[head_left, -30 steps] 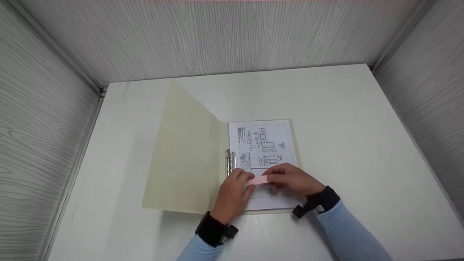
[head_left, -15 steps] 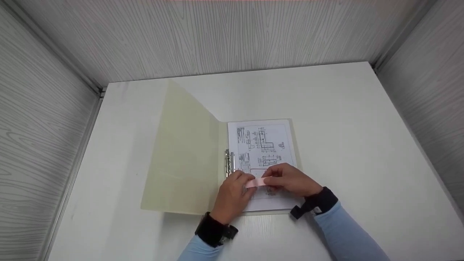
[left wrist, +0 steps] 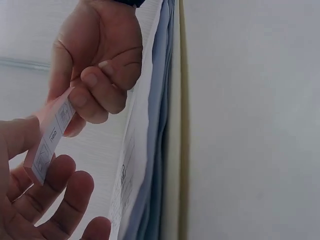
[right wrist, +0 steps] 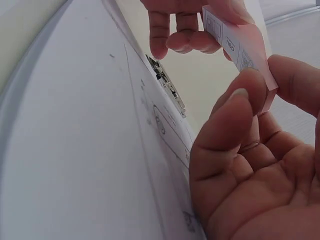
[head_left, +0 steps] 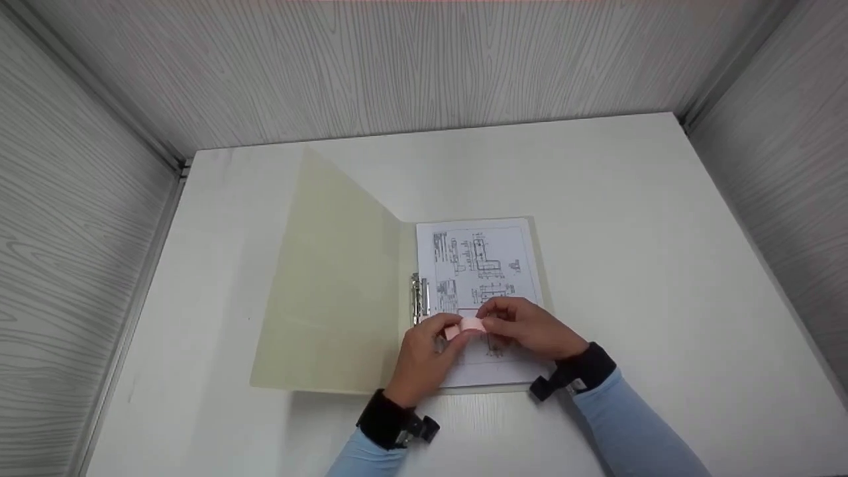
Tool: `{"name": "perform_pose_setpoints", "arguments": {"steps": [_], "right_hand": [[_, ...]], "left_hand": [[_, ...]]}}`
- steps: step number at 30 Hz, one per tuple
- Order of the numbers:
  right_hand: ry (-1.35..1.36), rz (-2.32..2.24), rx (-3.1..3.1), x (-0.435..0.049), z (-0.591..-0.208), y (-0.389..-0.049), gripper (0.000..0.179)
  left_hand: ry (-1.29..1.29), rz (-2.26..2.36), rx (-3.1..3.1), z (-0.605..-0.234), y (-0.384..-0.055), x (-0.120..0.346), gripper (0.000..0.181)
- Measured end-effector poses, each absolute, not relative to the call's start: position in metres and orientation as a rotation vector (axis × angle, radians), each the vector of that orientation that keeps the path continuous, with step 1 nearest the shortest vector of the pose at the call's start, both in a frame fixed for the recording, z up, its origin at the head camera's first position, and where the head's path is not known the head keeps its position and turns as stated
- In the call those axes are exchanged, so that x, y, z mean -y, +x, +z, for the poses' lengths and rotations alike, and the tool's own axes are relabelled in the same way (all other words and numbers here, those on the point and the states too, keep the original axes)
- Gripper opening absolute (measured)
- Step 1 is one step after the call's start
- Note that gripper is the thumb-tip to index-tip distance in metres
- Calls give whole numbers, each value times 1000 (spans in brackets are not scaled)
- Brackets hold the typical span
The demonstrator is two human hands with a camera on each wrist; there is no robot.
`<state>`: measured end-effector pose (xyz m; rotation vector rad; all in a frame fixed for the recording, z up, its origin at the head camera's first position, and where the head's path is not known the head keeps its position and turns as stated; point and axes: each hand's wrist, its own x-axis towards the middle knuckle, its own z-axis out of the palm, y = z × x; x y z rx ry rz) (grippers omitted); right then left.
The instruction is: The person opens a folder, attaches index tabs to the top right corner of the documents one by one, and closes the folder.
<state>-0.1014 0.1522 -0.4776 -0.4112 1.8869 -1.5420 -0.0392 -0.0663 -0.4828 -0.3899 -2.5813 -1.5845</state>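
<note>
Over the open folder, a narrow pad of pink sticky notes [head_left: 472, 324] is stretched between both hands. My left hand [head_left: 421, 361] pinches its left end between thumb and fingers. The right hand [head_left: 536, 331] pinches the other end. In the head view the top of the pad bows upward in a curve. Both wrist views show the printed label on the underside of the pad [left wrist: 52, 131]. Beneath the hands lies a sheet with technical drawings [head_left: 474, 265], on a stack of papers in the cream folder [head_left: 331, 291].
The folder's cover stands raised and leans to the left. A metal clip [head_left: 417, 298] runs along the spine, beside the papers' left edge. The white table [head_left: 629, 232] extends around the folder, with grey wood-grain panels [head_left: 411, 66] at the back and sides.
The pink pad looked flatter and longer between the hands earlier; now it bows upward. The left thumb has moved right along it. The right hand has barely shifted.
</note>
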Motion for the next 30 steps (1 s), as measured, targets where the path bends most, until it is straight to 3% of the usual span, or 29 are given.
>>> {"name": "perform_pose_setpoints", "arguments": {"steps": [8, 16, 30], "right_hand": [[-388, -1529, -1929, -148, -475, -99, 30], [-386, -1571, -1960, -139, -473, -96, 15], [-576, -1499, -2198, -120, -430, -81, 13]], "left_hand": [[-292, -1747, 2584, -487, -40, 68, 25], [-244, -1807, 2594, -491, -41, 69, 25], [-300, -1842, 2518, -495, -44, 69, 20]]}}
